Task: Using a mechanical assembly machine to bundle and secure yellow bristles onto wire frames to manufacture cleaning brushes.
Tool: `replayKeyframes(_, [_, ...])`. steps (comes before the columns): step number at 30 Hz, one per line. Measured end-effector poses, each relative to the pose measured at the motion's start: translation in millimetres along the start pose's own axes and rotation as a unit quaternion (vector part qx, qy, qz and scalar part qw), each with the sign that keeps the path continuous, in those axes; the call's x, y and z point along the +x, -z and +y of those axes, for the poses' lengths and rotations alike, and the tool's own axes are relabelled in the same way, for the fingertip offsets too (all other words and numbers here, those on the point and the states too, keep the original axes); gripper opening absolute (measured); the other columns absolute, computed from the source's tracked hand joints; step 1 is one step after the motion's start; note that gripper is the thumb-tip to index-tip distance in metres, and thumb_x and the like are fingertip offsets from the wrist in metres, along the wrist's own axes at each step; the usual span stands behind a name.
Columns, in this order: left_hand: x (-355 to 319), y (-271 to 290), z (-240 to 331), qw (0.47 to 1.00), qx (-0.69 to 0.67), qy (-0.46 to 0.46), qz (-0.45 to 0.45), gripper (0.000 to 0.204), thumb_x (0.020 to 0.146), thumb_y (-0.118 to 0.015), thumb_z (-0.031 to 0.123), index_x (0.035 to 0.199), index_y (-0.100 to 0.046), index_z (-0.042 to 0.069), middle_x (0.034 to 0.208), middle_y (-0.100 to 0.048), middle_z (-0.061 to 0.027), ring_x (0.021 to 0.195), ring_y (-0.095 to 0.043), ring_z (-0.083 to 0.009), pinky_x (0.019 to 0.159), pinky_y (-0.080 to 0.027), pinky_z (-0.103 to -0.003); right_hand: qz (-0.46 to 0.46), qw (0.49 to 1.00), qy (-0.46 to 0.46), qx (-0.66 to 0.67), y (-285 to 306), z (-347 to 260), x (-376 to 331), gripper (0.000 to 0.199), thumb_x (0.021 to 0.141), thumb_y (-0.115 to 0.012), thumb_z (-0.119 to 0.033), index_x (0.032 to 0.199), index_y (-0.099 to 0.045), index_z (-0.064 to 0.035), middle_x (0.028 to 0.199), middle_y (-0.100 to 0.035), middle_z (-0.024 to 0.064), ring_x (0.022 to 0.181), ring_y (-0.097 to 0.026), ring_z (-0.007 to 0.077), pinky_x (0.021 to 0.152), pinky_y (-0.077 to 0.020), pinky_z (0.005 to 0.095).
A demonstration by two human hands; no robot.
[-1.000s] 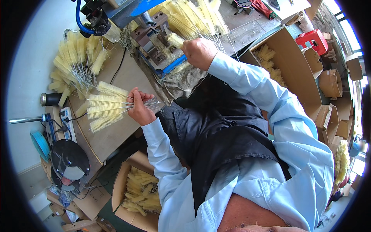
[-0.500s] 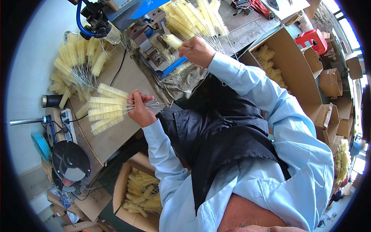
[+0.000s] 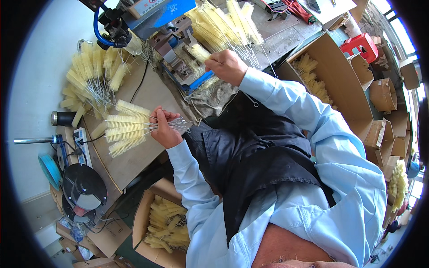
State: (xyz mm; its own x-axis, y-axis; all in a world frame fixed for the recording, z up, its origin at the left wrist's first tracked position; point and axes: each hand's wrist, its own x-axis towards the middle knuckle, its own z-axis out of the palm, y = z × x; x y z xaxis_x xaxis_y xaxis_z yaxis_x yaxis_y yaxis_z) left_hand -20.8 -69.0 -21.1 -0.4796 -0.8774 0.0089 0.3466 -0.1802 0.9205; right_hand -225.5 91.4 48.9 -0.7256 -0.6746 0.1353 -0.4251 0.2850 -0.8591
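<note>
My left hand (image 3: pixel 166 129) is closed around the wire stems of several bottle brushes (image 3: pixel 127 121). Their pale yellow bristle heads fan out to the left, and the looped wire ends stick out to the right of the fingers. In my closed right hand (image 3: pixel 229 67) is another bottle brush (image 3: pixel 199 52); its bristles point up and left over the metal jaws of a bench machine (image 3: pixel 182 69). That brush's looped wire end (image 3: pixel 255 104) comes out below the wrist. A blue bar (image 3: pixel 201 80) on the machine lies just under the right fingers.
Brush piles (image 3: pixel 91 73) lie on the bench at left, and more brushes (image 3: pixel 223 24) lie behind the machine. Cardboard boxes with brushes stand at the lower left (image 3: pixel 154 232) and right (image 3: pixel 344 80). A black round device (image 3: pixel 84 187) and a power strip (image 3: pixel 82 145) sit at far left.
The right hand and its brush have shifted slightly toward me, and the looped wire end sits a little lower. The left hand keeps its bunch, and the whole view has shifted slightly.
</note>
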Motion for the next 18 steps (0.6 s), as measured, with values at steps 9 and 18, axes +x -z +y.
replayKeyframes(9, [-4, -10, 9, 0.999, 0.004, 0.017, 0.033, 0.029, 0.100, -0.057, 0.020, 0.123, -0.055, 0.001, 0.072, -0.051, -0.0016, 0.054, -0.045, -0.0087, 0.049, -0.049, -0.027, 0.065, 0.995, 0.079, -0.012, 15, 21, -37, 0.026, 0.097, -0.060, -0.025, 0.091, -0.069, -0.0019, 0.070, -0.064, 0.0145, 0.059, -0.062, 0.0265, 0.058, -0.0481, 0.0371])
replayKeyframes(18, [-5, -8, 11, 0.997, 0.058, 0.032, 0.036, 0.032, 0.101, -0.057, 0.025, 0.125, -0.057, 0.003, 0.067, -0.046, 0.0015, 0.049, -0.041, -0.0068, 0.042, -0.043, -0.025, 0.143, 0.977, 0.075, -0.139, 59, 37, -24, 0.030, 0.096, -0.061, -0.031, 0.081, -0.065, -0.0048, 0.069, -0.060, 0.0205, 0.063, -0.061, 0.0392, 0.057, -0.0463, 0.0458])
